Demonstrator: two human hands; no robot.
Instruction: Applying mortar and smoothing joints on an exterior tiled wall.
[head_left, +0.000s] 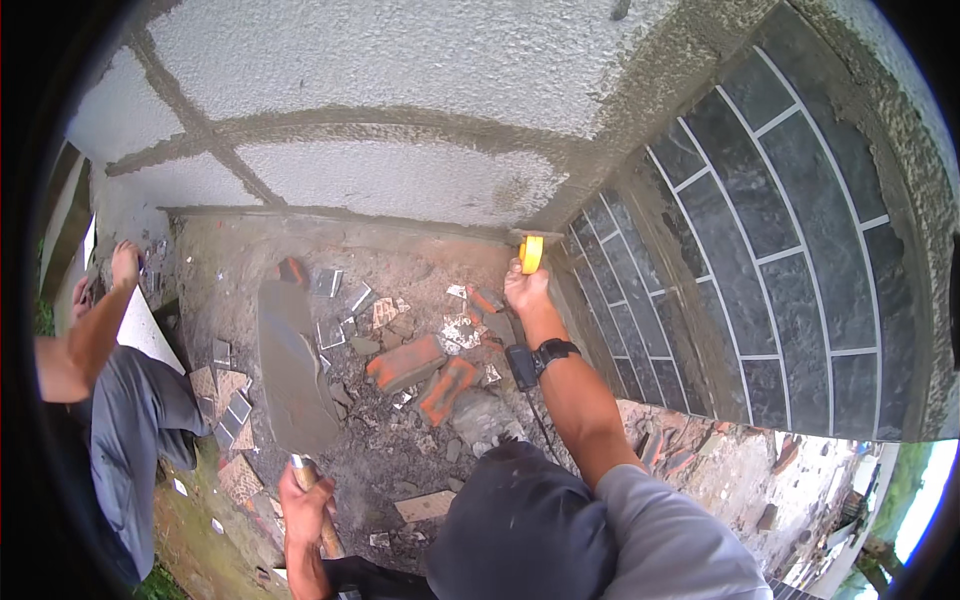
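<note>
The left hand (305, 497), at seven o'clock, is closing in a full fist around the wooden handle of a large mortar-coated trowel (293, 362), whose blade is resting flat on the rubble-strewn ground (420, 300). A co-worker's arm (100, 320) is reaching in at nine o'clock. Broken red bricks (405, 364) and tile shards (235, 405) are lying near centre. The right hand (527, 292), at twelve o'clock, is curling around a yellow tape measure (531, 253) pressed into the corner where the plastered wall (400, 180) is meeting the dark tiled facing (760, 260). Keeping the case seated squarely against the corner should be giving a truer reading. The tape's blade is hidden, and the fingertips are hard to make out.
</note>
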